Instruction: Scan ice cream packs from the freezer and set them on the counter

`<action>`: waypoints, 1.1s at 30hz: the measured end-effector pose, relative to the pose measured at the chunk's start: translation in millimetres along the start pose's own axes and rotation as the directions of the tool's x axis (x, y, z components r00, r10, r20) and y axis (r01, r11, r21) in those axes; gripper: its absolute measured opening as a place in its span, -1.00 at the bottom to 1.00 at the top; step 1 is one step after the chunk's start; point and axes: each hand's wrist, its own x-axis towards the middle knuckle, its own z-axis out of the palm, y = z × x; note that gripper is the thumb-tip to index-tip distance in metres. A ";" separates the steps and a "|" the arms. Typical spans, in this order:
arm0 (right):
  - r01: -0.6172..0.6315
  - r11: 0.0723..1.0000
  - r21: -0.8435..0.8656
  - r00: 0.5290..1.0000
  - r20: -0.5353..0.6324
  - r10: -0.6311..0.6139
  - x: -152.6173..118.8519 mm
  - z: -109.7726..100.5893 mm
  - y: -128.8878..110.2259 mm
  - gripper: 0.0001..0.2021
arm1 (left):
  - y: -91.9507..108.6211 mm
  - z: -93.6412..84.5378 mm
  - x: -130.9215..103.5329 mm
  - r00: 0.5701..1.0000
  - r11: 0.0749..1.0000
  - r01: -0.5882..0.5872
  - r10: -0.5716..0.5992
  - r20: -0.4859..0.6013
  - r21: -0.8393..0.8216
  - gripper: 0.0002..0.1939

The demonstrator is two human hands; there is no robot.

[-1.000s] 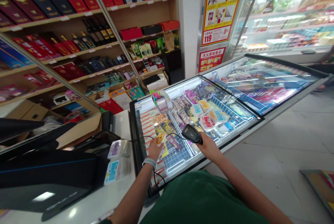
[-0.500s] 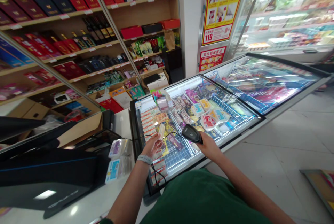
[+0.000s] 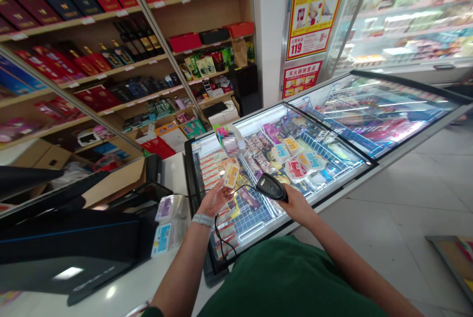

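My left hand (image 3: 217,197), with a pale watch on its wrist, holds a small clear pack with an orange-yellow label (image 3: 231,175) by its lower edge. The label faces up at me. In my right hand (image 3: 293,202) is a black barcode scanner (image 3: 271,187), its head pointing left toward the pack. A thin black cable runs from the scanner leftward past my left hand. Both hands are above the glass-topped chest freezer (image 3: 254,235). Inside it lie similar packs with red labels (image 3: 295,169) and blue ones (image 3: 314,160), among wire baskets.
Several clear packs with purple and blue labels (image 3: 162,239) are stacked on the white counter (image 3: 173,171) at left, beside a black checkout machine (image 3: 74,253). Shelves of boxes and bottles (image 3: 133,43) stand behind. A lit display fridge (image 3: 414,21) is at the far right.
The pack in my left hand has turned from edge-on to showing its orange-yellow label. The scanner has shifted very slightly left and stays in my right hand.
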 end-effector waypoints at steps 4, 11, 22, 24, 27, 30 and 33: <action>-0.009 1.000 0.015 1.000 0.002 0.009 -0.3 -2.3 -5.8 -0.69 | 3.7 1.5 -2.6 1.000 1.000 0.009 -0.009 0.006 -0.006 -0.72; 0.017 0.999 0.043 1.000 0.014 -0.018 -0.2 -3.5 -7.9 -0.73 | 3.8 -0.8 -5.3 1.000 0.999 0.005 -0.005 0.016 -0.045 -0.69; 0.036 0.998 0.054 0.999 0.010 -0.037 -0.8 -0.9 -8.2 -0.74 | 1.5 0.9 -7.8 0.999 0.997 0.001 0.002 0.038 -0.080 -0.69; 0.034 0.998 0.049 0.999 0.014 -0.035 -1.1 -1.7 -9.6 -0.75 | 1.3 1.3 -8.0 0.999 0.996 0.005 -0.001 0.046 -0.089 -0.70; 0.030 0.998 0.048 0.999 0.028 -0.031 -1.2 -2.5 -10.7 -0.76 | 1.7 1.8 -8.3 0.998 0.995 0.009 -0.004 0.055 -0.097 -0.70; 0.033 0.998 0.048 0.999 0.034 -0.035 -0.8 -2.5 -10.8 -0.75 | 3.0 1.8 -8.9 0.998 0.995 0.011 -0.005 0.064 -0.100 -0.71; 0.039 0.998 0.045 0.999 0.035 -0.040 -0.2 -2.8 -11.6 -0.76 | 4.9 1.3 -9.4 0.998 0.995 0.013 -0.006 0.068 -0.102 -0.72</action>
